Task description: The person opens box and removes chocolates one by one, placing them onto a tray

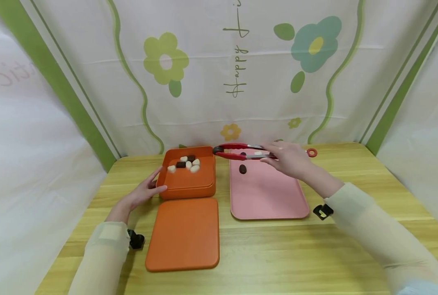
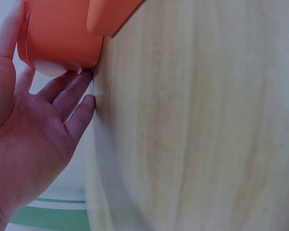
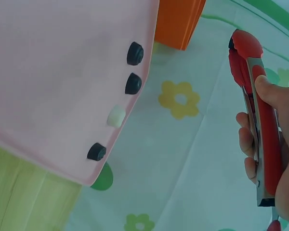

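My right hand [image 1: 287, 159] grips red-and-metal tongs [image 3: 267, 139], held level above the back of a pink tray [image 1: 267, 205]. Between the tongs' tips, near the right rim of an orange box [image 1: 189, 192], a dark piece [image 1: 217, 150] appears to be pinched. Small dark and white chocolate-like pieces [image 1: 195, 168] lie inside the box. My left hand [image 1: 141, 194] touches the box's left side with fingers extended, the thumb at its front left corner. Along the pink tray's edge lie dark pieces [image 3: 135, 53] and one white piece [image 3: 116, 116].
An orange lid [image 1: 183, 235] lies flat on the wooden table [image 1: 270, 258] in front of the box. A floral-printed cloth [image 1: 211, 73] hangs behind the table, with white cloth at both sides.
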Tool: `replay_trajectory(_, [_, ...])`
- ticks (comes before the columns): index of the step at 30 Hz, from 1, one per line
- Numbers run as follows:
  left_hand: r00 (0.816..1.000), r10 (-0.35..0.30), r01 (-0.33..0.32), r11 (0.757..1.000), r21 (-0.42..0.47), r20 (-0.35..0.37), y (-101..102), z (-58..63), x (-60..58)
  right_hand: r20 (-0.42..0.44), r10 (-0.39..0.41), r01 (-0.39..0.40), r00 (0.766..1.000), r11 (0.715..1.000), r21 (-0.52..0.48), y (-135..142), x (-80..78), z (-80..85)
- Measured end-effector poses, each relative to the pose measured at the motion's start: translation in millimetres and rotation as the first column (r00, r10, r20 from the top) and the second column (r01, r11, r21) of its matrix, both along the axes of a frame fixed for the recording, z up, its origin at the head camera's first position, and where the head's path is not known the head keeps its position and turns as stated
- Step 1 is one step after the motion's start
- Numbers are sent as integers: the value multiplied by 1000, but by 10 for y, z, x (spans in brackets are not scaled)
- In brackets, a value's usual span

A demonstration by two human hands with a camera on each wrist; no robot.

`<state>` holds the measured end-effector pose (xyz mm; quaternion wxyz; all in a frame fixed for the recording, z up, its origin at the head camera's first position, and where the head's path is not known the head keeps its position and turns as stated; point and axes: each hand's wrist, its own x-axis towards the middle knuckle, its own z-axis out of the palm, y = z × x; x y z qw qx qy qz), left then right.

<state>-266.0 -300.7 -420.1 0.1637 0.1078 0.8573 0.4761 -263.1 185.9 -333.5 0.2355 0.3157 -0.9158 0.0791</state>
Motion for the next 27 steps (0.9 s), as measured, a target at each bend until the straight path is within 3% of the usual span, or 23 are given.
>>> replay_trajectory(11, [1000,5,-5,1000,3,9,-5,4,-8,-78,14,-14,997,1000,-2,344,125,-98])
replay_trajectory(19, [1000,5,-6,1000,12,17,-2,16,-11,3,-49,49,999,999,5,513,226,-149])
replay_trajectory(27, [1000,4,-4,1000,0,19,-8,6,-23,26,-42,41,999,999,12,679,283,-272])
